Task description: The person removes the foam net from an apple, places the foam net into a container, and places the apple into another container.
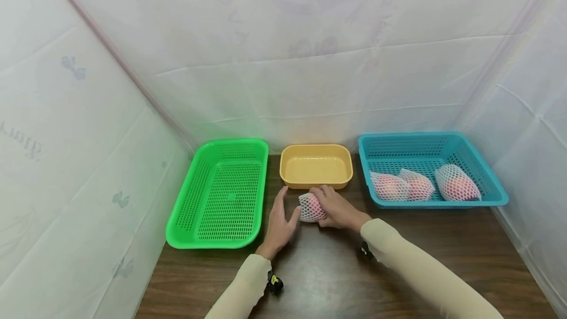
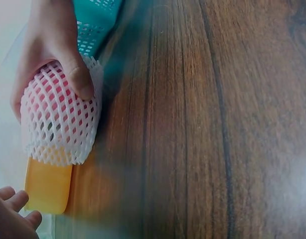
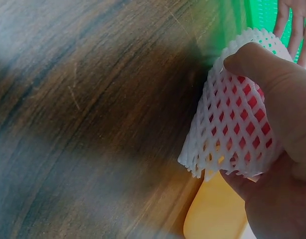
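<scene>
My right hand (image 1: 341,209) grips a pink-red round fruit (image 1: 311,207) in a white foam net sleeve, its exact kind hidden by the mesh. The fruit is in front of the yellow tray (image 1: 316,186), low over the wooden table. In the right wrist view, the thumb (image 3: 257,62) lies across the foam net. To the left of the fruit is my left hand (image 1: 279,223), fingers extended and thumb apart, holding nothing. The left wrist view shows its fingertips (image 2: 18,199) apart from the net.
A green perforated basket (image 1: 261,201) stands at the left. The blue perforated basket (image 1: 483,166) at the right holds several net-wrapped fruits (image 1: 456,183). White curtains (image 1: 310,87) close off the back and both sides of the dark wooden table (image 1: 328,279).
</scene>
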Demonstrator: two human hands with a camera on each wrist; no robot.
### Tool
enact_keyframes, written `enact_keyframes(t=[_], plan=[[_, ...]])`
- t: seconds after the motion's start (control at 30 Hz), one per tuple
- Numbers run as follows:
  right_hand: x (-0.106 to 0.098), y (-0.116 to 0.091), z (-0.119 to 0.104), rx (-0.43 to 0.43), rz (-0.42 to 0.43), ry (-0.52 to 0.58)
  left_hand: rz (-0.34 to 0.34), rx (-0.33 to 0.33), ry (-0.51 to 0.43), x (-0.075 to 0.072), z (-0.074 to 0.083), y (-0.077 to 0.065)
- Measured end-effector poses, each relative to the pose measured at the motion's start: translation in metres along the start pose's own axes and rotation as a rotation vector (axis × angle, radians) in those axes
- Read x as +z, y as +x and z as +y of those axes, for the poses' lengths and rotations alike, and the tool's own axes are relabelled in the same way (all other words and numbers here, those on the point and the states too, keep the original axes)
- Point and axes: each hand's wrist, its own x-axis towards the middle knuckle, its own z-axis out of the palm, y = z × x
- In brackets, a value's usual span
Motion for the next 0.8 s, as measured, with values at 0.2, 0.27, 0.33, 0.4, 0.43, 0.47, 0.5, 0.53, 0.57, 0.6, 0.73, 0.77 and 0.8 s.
enact_keyframes(t=[0.2, 0.27, 0.33, 0.4, 0.43, 0.47, 0.5, 0.53, 0.57, 0.6, 0.73, 0.77, 0.8], plan=[[0.0009, -0.0011, 0.0002, 0.009, 0.012, -0.014, -0.020, -0.006, -0.017, 0.0010, 0.0047, 0.0010], [0.0006, -0.0017, -0.0005, 0.000, 0.025, -0.017, -0.020, -0.005, -0.020, 0.0013, 0.0050, 0.0010], [0.0003, -0.0023, -0.0012, -0.013, 0.036, -0.026, -0.020, -0.010, -0.018, 0.0017, 0.0045, 0.0006], [-0.0002, -0.0028, -0.0016, -0.023, 0.037, -0.038, -0.020, -0.015, -0.019, 0.0022, 0.0037, 0.0004], [-0.0005, -0.0030, -0.0017, -0.028, 0.040, -0.043, -0.021, -0.018, -0.017, 0.0024, 0.0032, 0.0004], [-0.0007, -0.0033, -0.0018, -0.034, 0.044, -0.047, -0.022, -0.021, -0.016, 0.0027, 0.0027, 0.0004], [-0.0013, -0.0036, -0.0020, -0.040, 0.047, -0.051, -0.023, -0.023, -0.014, 0.0029, 0.0023, 0.0005], [-0.0015, -0.0039, -0.0020, -0.045, 0.050, -0.054, -0.023, -0.023, -0.012, 0.0031, 0.0019, 0.0006], [-0.0019, -0.0042, -0.0021, -0.048, 0.053, -0.054, -0.024, -0.023, -0.015, 0.0033, 0.0018, 0.0007], [-0.0022, -0.0046, -0.0021, -0.050, 0.056, -0.053, -0.026, -0.026, -0.011, 0.0034, 0.0017, 0.0007], [-0.0027, -0.0065, -0.0021, -0.056, 0.057, -0.063, -0.031, -0.029, -0.007, 0.0039, 0.0025, 0.0001], [-0.0028, -0.0070, -0.0022, -0.058, 0.060, -0.065, -0.031, -0.029, -0.007, 0.0040, 0.0029, -0.0001], [-0.0029, -0.0077, -0.0025, -0.062, 0.066, -0.064, -0.030, -0.027, -0.006, 0.0042, 0.0032, -0.0002]])
